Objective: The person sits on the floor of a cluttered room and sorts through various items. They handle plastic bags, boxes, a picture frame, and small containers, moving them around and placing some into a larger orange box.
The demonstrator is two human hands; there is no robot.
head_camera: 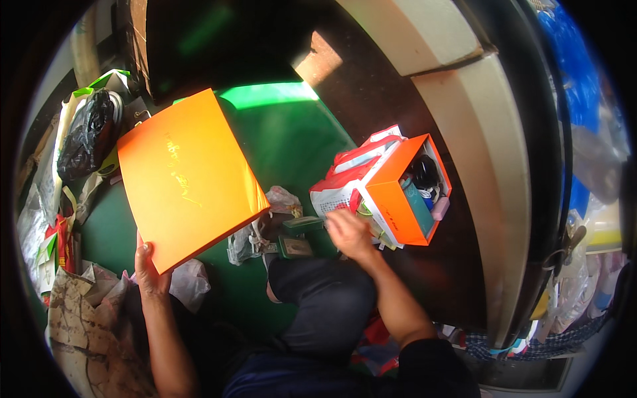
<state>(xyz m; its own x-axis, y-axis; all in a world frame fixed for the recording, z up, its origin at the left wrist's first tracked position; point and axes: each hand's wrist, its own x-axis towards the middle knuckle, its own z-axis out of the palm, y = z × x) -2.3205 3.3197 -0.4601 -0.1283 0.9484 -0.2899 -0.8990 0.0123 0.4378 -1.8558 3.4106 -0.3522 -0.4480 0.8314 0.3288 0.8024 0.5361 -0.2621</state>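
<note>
My left hand grips the lower corner of a flat orange box or lid with gold writing, held up at the left; its underside is hidden. At the right, my right hand is by the near side of an open orange box, fingers partly curled. Whether they grip anything does not show. Inside that box are a black item, a teal piece, a white cable and a pink object. Against it lean red and white paper bags. Small green boxes lie left of my right hand.
Clear plastic bags lie on the green surface. A black plastic bag and other bags crowd the left side. Creased brown paper is at the lower left. A pale cabinet edge curves along the right, with blue plastic beyond.
</note>
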